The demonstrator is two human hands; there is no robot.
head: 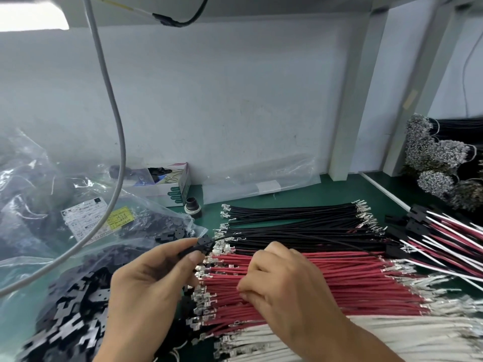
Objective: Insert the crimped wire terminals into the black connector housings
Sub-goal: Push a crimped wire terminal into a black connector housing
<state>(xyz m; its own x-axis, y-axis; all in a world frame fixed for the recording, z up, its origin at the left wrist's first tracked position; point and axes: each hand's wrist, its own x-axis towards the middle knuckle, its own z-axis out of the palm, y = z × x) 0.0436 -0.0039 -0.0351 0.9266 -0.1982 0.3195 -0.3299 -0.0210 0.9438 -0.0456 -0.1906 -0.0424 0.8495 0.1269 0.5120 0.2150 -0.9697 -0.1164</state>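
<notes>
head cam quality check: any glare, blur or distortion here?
Head view: lamp at top left is blown out to white; clear plastic bags on the left throw glare and look hazy; wide-angle bend shows in the white post; the left hand, right hand and red wires are fairly sharp, the white wires at the lower right edge are smeared.

Black wires [292, 218], red wires [326, 280], seemingly white wires [352, 338], green mat [326, 194].

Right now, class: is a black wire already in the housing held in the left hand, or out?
In: a black wire runs from the housing pinched in the left hand.
</notes>
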